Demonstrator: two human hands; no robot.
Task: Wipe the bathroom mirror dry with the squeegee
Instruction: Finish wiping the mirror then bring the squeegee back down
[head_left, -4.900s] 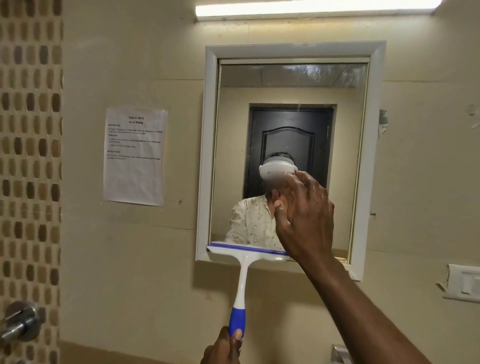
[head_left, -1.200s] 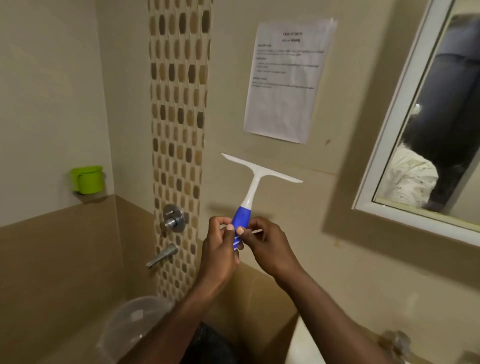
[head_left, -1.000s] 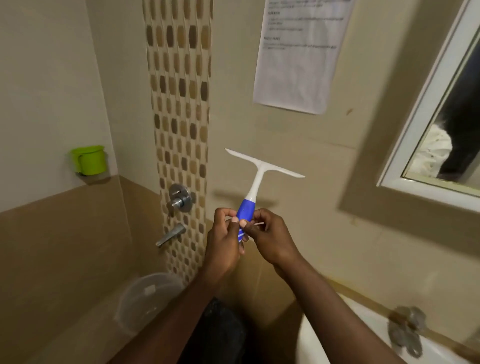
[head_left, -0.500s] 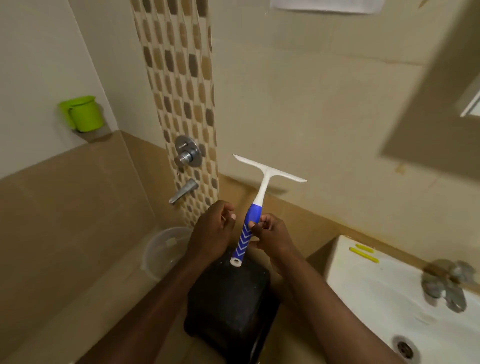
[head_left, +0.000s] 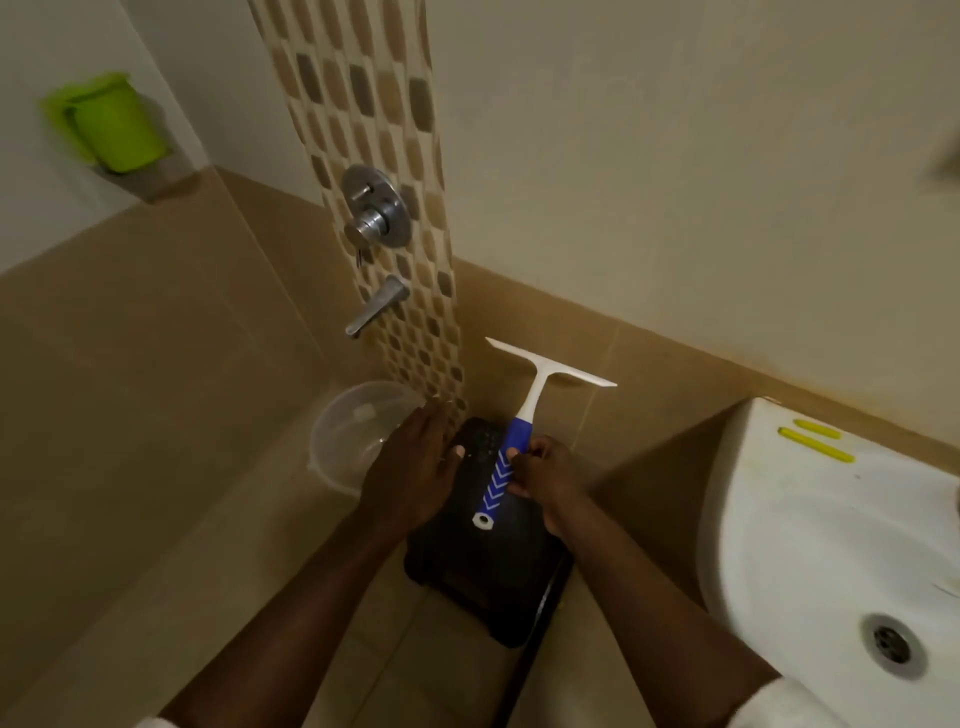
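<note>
Fingers of the right hand (head_left: 545, 475) pinch the squeegee (head_left: 522, 423) handle; the left hand (head_left: 415, 467) hovers beside it, fingers spread loose.

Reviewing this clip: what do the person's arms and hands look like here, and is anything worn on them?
Both forearms are bare. The left hand and right hand show no gloves, rings or watch. White sleeve edges show at the bottom of the frame: left sleeve, right sleeve.
</note>
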